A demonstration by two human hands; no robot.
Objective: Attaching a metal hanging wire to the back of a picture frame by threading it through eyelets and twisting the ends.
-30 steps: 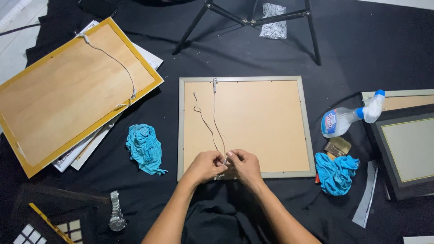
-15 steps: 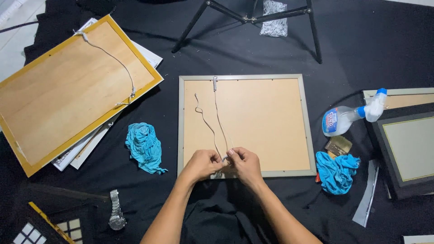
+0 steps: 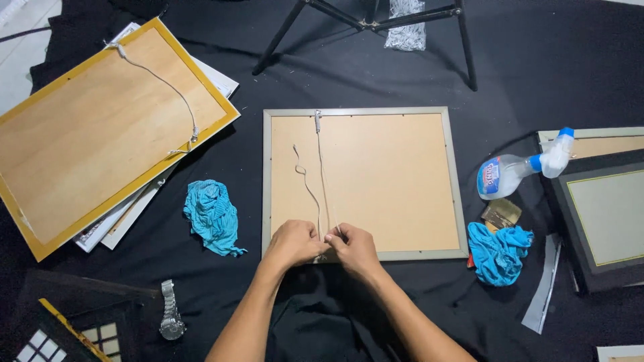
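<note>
Item: grey-framed picture (image 3: 362,181), face down, backing board up, flat on black cloth (image 3: 537,67) at centre.

Cord: white hanging string (image 3: 320,174), fixed at a small fitting on the top edge, running down the board to the bottom rail; loose tail looping to its left. Compared with a second ago: tail much the same in its curl, main run a little straighter (slack apparently drawn toward the bottom rail, so the tying there judged under way, not finished).

Left hand (image 3: 292,243): closed in a pinch on the string's lower end at the bottom rail, touching the right. Position unchanged over the last second.

Right hand (image 3: 354,247): likewise curled shut, fingertips on the same string end (knot itself hidden between the two hands).

Surroundings: yellow-framed picture (image 3: 100,127), face down with its own cord, at left; turquoise rag (image 3: 213,214) beside the grey frame; second turquoise rag (image 3: 498,251), spray bottle (image 3: 516,171) at right; wristwatch (image 3: 171,318) lower left; tripod legs (image 3: 376,27) above.
</note>
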